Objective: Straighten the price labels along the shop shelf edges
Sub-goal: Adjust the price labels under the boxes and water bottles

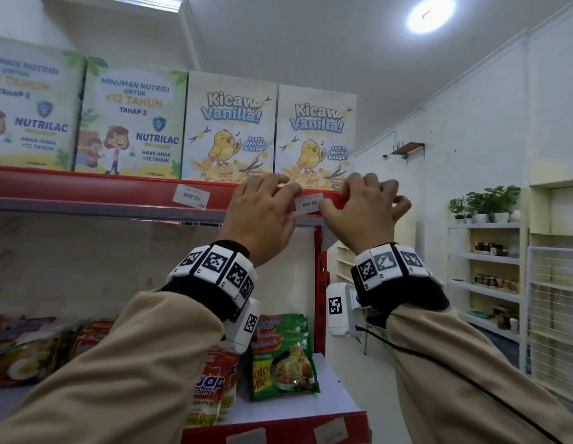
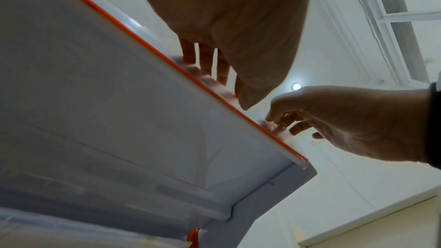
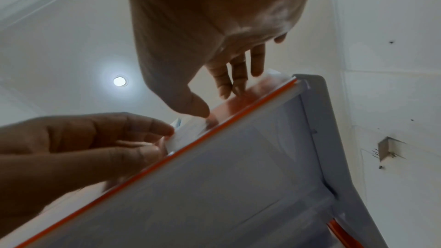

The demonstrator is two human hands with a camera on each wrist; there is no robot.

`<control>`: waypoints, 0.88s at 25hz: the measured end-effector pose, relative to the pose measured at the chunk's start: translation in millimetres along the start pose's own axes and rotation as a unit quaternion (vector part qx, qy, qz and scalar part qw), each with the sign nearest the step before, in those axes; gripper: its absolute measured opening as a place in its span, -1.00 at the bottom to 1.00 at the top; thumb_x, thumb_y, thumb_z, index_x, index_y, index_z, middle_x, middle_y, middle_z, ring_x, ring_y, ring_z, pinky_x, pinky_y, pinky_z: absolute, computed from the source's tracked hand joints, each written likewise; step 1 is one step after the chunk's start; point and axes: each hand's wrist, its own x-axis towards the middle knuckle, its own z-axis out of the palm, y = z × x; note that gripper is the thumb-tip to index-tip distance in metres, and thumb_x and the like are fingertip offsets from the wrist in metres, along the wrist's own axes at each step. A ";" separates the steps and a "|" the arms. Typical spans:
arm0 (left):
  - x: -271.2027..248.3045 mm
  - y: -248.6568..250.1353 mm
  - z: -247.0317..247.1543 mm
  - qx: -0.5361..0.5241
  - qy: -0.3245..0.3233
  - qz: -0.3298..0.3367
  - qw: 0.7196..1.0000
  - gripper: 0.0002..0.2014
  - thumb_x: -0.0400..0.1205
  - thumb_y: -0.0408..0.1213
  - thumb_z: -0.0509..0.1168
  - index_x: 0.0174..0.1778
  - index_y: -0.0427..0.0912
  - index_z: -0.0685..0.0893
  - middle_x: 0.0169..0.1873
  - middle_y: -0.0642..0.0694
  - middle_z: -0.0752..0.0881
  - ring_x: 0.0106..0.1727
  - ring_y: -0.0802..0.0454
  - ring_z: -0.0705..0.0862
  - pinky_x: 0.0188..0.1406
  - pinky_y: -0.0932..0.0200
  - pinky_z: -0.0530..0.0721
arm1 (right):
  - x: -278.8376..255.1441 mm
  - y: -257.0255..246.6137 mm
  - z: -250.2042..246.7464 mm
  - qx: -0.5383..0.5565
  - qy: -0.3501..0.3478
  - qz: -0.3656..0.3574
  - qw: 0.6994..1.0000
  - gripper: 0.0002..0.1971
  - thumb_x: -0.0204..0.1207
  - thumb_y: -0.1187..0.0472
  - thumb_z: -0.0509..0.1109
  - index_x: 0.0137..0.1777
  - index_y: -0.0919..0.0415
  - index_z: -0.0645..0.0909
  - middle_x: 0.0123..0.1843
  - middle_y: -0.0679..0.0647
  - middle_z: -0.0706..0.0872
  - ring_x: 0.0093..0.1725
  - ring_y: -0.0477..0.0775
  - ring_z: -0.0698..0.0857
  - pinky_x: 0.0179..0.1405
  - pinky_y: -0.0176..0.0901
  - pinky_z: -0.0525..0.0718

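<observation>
A white price label printed 58.000 sits upside down near the right end of the red top shelf edge. My left hand pinches its left end between fingertip and thumb, also shown in the right wrist view: left hand, label. My right hand curls over the rail, its thumb pressing the label's right end. A second label, printed 55.000, lies tilted and upside down further left on the same edge.
Kicaw Vanilla boxes and Nutrilac boxes stand right above the edge. Noodle packs fill the shelf below. White wall shelves with jars and potted plants stand to the right.
</observation>
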 end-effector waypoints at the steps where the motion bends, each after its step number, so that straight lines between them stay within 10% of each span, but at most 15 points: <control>1: 1.5 -0.9 -3.3 0.007 -0.001 -0.005 1.000 -0.59 0.58 -0.06 0.28 0.34 -0.06 0.54 0.27 -0.10 0.54 0.33 -0.13 0.44 0.32 -0.04 0.39 | 1.4 -1.3 0.3 0.001 -0.002 -0.030 1.000 -0.68 0.34 -0.19 0.25 -0.12 0.04 0.47 0.03 0.01 0.53 0.15 0.17 0.37 0.04 0.07 0.23; 8: 20.4 -12.0 -19.2 0.074 -0.069 -0.024 0.995 -0.65 0.56 0.06 0.31 0.14 -0.05 0.53 0.13 -0.09 0.52 0.20 -0.10 0.40 0.21 0.00 0.36 | 8.8 -15.6 5.6 0.119 -0.017 -0.219 0.968 -0.74 0.40 -0.02 0.42 -0.03 0.11 0.54 -0.05 0.03 0.60 -0.02 0.03 0.46 -0.02 -0.13 0.51; 13: 19.1 -21.2 -25.3 0.041 -0.076 -0.028 0.996 -0.63 0.53 0.06 0.37 0.14 -0.07 0.54 0.10 -0.08 0.55 0.16 -0.08 0.44 0.19 0.03 0.41 | 12.1 -19.9 4.1 0.150 -0.048 -0.268 0.951 -0.60 0.42 0.15 0.43 0.27 0.11 0.55 0.08 0.02 0.64 0.08 -0.01 0.49 0.08 -0.21 0.45; 22: 14.5 -31.4 -36.6 0.018 -0.072 -0.013 0.997 -0.63 0.52 0.02 0.42 0.12 -0.07 0.54 0.07 -0.08 0.56 0.13 -0.07 0.47 0.06 0.07 0.44 | 18.8 -34.4 -9.8 0.082 -0.114 -0.301 0.943 -0.73 0.41 0.16 0.40 0.12 0.09 0.64 -0.01 0.00 0.59 0.03 -0.02 0.48 0.00 -0.15 0.44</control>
